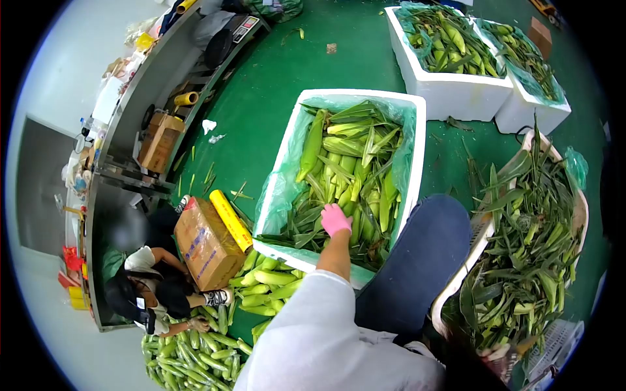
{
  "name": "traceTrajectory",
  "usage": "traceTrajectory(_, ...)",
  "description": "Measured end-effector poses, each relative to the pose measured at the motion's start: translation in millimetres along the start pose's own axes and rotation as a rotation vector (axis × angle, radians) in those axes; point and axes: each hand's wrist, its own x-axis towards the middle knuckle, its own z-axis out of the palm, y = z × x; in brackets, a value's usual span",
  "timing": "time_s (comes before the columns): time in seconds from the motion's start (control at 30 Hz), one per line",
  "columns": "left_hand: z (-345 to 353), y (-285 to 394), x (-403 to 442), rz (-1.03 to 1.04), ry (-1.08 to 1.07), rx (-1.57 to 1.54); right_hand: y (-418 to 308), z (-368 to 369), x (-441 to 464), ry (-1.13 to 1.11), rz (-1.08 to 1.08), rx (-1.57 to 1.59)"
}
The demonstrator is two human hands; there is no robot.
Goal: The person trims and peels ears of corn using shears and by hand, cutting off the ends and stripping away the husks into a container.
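My left hand (336, 220), in a pink glove, reaches down onto the unhusked corn (345, 166) in a white foam box (417, 156). Its thumb stands apart from the fingers, and I see no cob in its grip. Green plastic lines the box, and loose leaves lie among the cobs. At the lower right, my right hand (499, 357) shows small and dim near the bottom of a pale basket (466, 244) heaped with stripped husks (521, 241). Its fingers are too unclear to make out.
Foam boxes (450, 88) of corn stand at the back right. A person (147, 287) crouches at left by wrapped corn (195, 358). Nearby are peeled cobs (270, 283), a carton (208, 247) and a yellow roll (231, 218). A metal bench (150, 85) lines the wall.
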Motion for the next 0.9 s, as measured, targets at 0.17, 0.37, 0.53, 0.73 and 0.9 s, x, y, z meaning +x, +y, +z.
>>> traceTrajectory(0.17, -31, -19, 25, -0.03, -0.361, -0.328, 50, 16, 8, -0.23, 0.026, 0.331)
traceTrajectory(0.37, -87, -96, -13, -0.182, -0.959, -1.821, 79, 58, 7, -0.557, 0.135, 0.668)
traceTrajectory(0.53, 30, -45, 13, -0.5, -0.681, -1.373, 90, 62, 24, -0.721, 0.023, 0.742)
traceTrajectory(0.73, 37, 59, -38, -0.706, -1.012, -1.788, 72, 64, 3, -0.47, -0.189, 0.413)
traceTrajectory(0.9, -31, 45, -55, -0.483, -0.908, -2.117, 99, 33, 28, -0.475, -0.16, 0.488)
